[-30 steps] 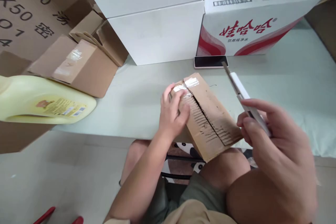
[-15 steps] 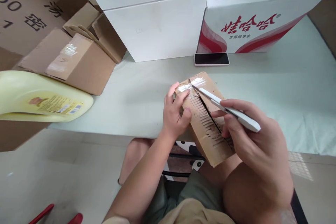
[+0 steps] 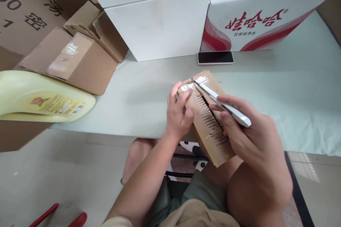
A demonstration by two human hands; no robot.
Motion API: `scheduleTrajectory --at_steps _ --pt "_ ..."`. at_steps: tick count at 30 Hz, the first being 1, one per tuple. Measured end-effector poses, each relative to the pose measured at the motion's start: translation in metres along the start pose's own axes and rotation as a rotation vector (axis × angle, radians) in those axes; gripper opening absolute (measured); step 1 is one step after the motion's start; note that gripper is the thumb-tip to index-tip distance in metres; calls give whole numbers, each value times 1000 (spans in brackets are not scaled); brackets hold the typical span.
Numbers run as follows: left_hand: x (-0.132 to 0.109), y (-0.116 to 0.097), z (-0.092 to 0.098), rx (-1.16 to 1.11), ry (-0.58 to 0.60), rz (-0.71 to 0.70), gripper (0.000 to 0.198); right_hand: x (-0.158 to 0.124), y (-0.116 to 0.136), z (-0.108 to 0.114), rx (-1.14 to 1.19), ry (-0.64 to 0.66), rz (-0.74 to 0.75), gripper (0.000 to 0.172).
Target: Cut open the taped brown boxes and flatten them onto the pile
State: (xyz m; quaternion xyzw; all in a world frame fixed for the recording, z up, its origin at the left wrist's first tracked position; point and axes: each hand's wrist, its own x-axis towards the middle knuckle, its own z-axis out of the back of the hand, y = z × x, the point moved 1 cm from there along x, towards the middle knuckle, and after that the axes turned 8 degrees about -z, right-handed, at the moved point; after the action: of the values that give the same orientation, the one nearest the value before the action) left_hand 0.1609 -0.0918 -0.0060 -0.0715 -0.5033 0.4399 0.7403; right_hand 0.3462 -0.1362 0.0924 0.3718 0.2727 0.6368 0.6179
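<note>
A small brown cardboard box (image 3: 205, 142) lies tilted over the table's front edge, with many short slits and a long dark cut along its top. My left hand (image 3: 179, 115) grips the box's left side near its far end, fingers on the top and edge. In my right hand (image 3: 250, 131) is a white utility knife (image 3: 227, 108). The blade tip touches the box by the shiny clear tape at the far end. Fingers of my right hand hover over or rest on the cut; which one, I cannot tell.
On the pale green tablecloth (image 3: 144, 95), a phone (image 3: 215, 57) lies before a white and red carton (image 3: 255, 21). A large white box (image 3: 162, 25) stands beside it. At left are an open brown box (image 3: 90, 64) and a yellow bottle (image 3: 48, 99).
My right hand and the knife have shifted left and slightly up in the view. My left hand keeps its grip on the box.
</note>
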Motion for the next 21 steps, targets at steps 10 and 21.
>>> scheduleTrajectory --at_steps 10,21 --pt "1 -2 3 16 18 -5 56 1 3 0 -108 12 30 30" --pt "1 -2 2 19 -12 -39 54 -3 3 0 31 -9 -12 25"
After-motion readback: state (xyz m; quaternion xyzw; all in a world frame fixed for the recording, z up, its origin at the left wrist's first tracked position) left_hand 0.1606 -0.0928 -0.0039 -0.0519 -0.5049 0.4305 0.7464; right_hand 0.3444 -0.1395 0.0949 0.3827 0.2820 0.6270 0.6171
